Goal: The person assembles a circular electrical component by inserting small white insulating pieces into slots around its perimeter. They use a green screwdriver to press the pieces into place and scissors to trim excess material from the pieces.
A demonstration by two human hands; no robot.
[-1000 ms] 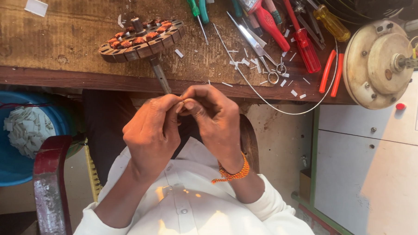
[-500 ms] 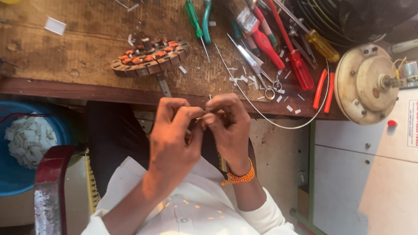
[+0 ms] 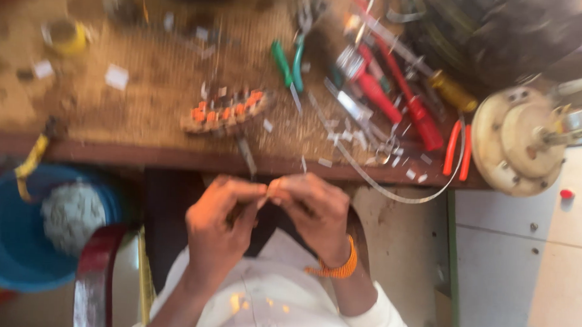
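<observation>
Both hands meet just below the edge of the workbench (image 3: 111,152), fingertips pressed together over the lap. Left hand (image 3: 221,229) is curled up with thumb and forefinger pinched, and right hand (image 3: 312,209), the one with the orange beaded bracelet (image 3: 336,268) on its wrist, is pinched the same way right against it. Between them there's some tiny thing, maybe a thin wire or a scrap of insulation, but the shot is pretty blurry so I honestly can't tell what it is.

Up on the bench, a bit above the hands and near the front edge, sits a round motor stator (image 3: 225,111) with orange-copper windings, lying tilted. Little white paper bits are scattered around it. Off to the right there's a heap of tools: green-handled pliers (image 3: 288,60), red-handled screwdrivers (image 3: 396,99), and a pair of orange-handled pliers (image 3: 458,149) near the edge. A thin grey strip or wire (image 3: 393,186) curves off the bench edge below them. Further right, a cream-coloured motor housing (image 3: 520,142) with a shaft sticking out hangs over the bench end.

Left side, below the bench, there's a blue tub (image 3: 11,237) with a whitish bundle (image 3: 73,214) in it, and a dark red chair arm (image 3: 97,273) just beside it.
</observation>
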